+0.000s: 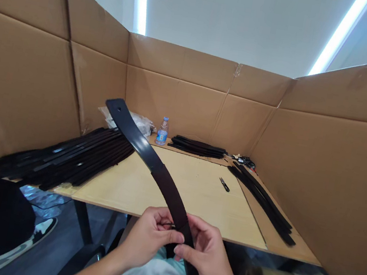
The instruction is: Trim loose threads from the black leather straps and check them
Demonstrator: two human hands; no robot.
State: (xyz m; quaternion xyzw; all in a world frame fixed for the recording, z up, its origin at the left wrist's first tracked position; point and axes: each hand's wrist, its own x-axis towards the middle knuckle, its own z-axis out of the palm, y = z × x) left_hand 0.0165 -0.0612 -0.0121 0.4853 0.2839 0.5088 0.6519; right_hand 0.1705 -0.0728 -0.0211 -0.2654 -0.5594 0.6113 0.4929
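Observation:
A long, curved black strip (173, 195) slants across my lap and up over the table's front edge. Its upper part is smooth and shiny, with a small hole near the rounded end; lower down it is covered by a dull dark sleeve. My left hand (156, 232) is closed on the strip's left edge, thumb lying over its face. On the other edge my right hand (205, 245) pinches it, thumb and fingers around the strip. Between the left fingers a thin dark bit shows, too small to name. The strip's lower end points down towards my lap.
Many similar dark strips (77, 156) are piled at the table's left. More lie in a back stack (198, 147), and a few dark strips (262, 201) at right. Small thread snips (224, 184), a water bottle (162, 131) and plastic bag (139, 122) are on the table. Cardboard walls (336, 174) surround it.

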